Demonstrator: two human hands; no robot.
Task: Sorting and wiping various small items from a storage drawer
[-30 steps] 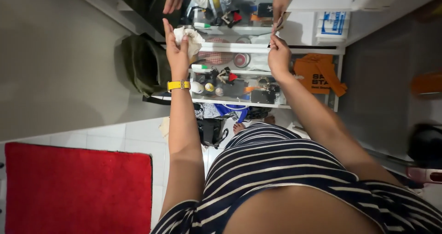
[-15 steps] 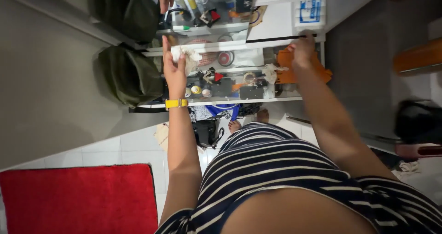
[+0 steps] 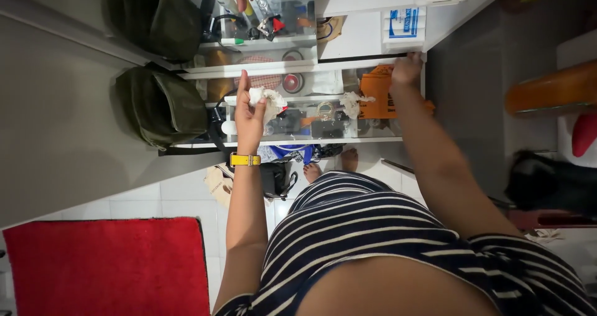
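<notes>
The left hand (image 3: pixel 250 114) is raised in front of a mirrored cabinet, thumb and curled fingers pinching a crumpled white tissue (image 3: pixel 268 101) while the index finger points straight up. A yellow watch (image 3: pixel 245 160) bands the wrist just below it. Well to its right, the right hand (image 3: pixel 407 67) closes its fingers over the lower edge of the white cabinet door (image 3: pixel 367 33), near the corner. Just under that hand lies an orange cloth (image 3: pixel 379 98) on the glass shelf (image 3: pixel 323 139), with a second wad of tissue (image 3: pixel 352 102) between the two hands. Small bottles and clutter crowd the shelf behind the left hand. To the left of it, a green bag (image 3: pixel 163 104) hangs against the wall. Far below the left arm, a red mat (image 3: pixel 106 266) covers part of the white tiled floor.
</notes>
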